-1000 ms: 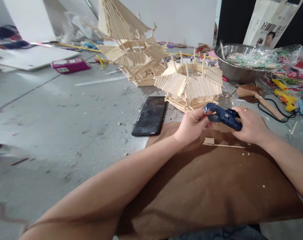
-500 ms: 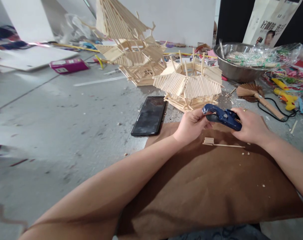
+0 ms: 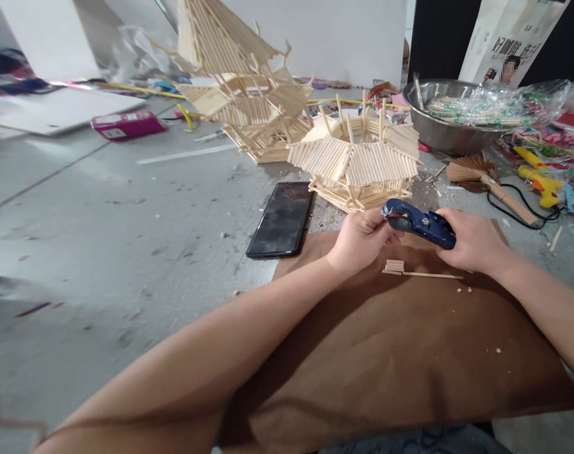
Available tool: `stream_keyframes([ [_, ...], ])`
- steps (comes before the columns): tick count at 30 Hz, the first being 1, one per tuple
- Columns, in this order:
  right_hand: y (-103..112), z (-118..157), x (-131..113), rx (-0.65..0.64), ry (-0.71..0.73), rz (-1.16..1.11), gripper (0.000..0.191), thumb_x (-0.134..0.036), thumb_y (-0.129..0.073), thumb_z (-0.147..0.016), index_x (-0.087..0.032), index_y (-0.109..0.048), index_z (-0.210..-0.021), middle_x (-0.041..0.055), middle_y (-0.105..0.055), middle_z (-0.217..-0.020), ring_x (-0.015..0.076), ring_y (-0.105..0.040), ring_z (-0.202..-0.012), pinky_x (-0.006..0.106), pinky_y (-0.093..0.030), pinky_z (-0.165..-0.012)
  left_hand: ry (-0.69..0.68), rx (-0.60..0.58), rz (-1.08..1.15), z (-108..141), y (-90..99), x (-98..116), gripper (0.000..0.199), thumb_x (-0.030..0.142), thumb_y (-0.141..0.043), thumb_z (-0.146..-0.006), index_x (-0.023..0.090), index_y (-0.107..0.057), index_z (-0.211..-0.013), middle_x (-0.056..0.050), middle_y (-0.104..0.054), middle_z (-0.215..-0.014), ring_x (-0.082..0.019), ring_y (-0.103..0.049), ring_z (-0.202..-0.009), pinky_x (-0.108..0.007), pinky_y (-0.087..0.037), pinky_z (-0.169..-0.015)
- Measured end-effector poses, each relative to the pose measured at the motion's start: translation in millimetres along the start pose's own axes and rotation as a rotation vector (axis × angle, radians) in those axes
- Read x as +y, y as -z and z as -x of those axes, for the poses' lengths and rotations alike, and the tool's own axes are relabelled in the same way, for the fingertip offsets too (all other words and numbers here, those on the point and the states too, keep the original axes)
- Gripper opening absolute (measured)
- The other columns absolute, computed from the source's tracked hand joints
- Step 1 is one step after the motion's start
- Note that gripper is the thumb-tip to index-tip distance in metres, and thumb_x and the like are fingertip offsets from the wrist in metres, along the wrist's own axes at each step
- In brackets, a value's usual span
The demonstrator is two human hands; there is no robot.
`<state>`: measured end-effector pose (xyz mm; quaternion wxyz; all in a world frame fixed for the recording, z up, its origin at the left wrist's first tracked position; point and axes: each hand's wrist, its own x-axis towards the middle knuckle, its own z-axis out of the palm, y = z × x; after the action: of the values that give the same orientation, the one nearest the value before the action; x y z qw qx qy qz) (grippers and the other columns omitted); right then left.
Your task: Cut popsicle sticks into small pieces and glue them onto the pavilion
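My right hand (image 3: 474,236) is closed on a dark blue cutting tool (image 3: 422,224) held above the brown sheet (image 3: 391,353). At the tool's left end, my left hand (image 3: 363,239) has its fingers pinched; what they hold is too small to make out. Below the tool, a small bundle of short wooden sticks (image 3: 393,267) lies on the sheet, with one longer thin stick (image 3: 433,275) to its right. Just beyond my hands stands a low stick structure (image 3: 357,161) with a slatted roof and upright sticks.
A black phone (image 3: 282,219) lies left of my hands. A taller stick tower (image 3: 249,101) stands behind it. At the right are a metal bowl (image 3: 450,135) with plastic-wrapped sticks, a small brush (image 3: 507,198) and a yellow glue gun (image 3: 545,186). A purple packet (image 3: 128,125) lies far left.
The whole view has shifted very slightly. Both hands and the blue tool keep nearly the same pose, and the sticks on the sheet have not moved.
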<state>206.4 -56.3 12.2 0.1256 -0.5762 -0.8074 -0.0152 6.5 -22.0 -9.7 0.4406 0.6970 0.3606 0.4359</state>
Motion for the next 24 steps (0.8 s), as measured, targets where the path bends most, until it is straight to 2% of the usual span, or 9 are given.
stream_keyframes([
  [9,-1,0,2,-0.003,-0.005,0.032,0.032,-0.032,-0.054,-0.063,-0.022,-0.055,-0.093,0.0040,-0.067,-0.074,0.0227,-0.061,-0.063,0.029,-0.031,-0.051,0.005,-0.013,0.003,1,-0.1,-1,0.019,0.027,-0.056,-0.079,0.015,-0.058,-0.063,-0.001,-0.065,-0.058,-0.008,-0.061,-0.050,-0.018,-0.052,-0.051],
  [16,-6,0,0,-0.013,-0.081,0.025,0.024,-0.036,-0.053,-0.066,-0.021,-0.056,-0.085,0.0052,-0.065,-0.069,0.0242,-0.060,-0.061,0.031,-0.035,-0.053,0.014,-0.035,0.070,-1,-1.2,2,0.020,0.030,-0.058,-0.078,0.014,-0.058,-0.065,-0.002,-0.065,-0.059,-0.008,-0.059,-0.050,-0.018,-0.052,-0.051],
  [21,-8,-3,6,0.081,-0.130,-0.018,0.036,-0.031,-0.053,-0.066,-0.018,-0.053,-0.100,0.0091,-0.066,-0.085,0.0258,-0.061,-0.075,0.033,-0.039,-0.059,0.047,-0.054,0.063,-4,0.3,2,0.024,0.034,-0.058,-0.079,0.014,-0.061,-0.067,-0.001,-0.063,-0.056,-0.007,-0.057,-0.048,-0.017,-0.050,-0.049],
  [24,-8,-5,11,0.071,-0.109,-0.029,0.042,-0.030,-0.053,-0.066,-0.017,-0.051,-0.106,0.0100,-0.065,-0.095,0.0269,-0.060,-0.084,0.034,-0.041,-0.063,0.054,-0.044,0.098,-6,0.6,-1,0.025,0.034,-0.057,-0.079,0.013,-0.061,-0.066,-0.001,-0.063,-0.057,-0.007,-0.057,-0.047,-0.016,-0.050,-0.048],
])
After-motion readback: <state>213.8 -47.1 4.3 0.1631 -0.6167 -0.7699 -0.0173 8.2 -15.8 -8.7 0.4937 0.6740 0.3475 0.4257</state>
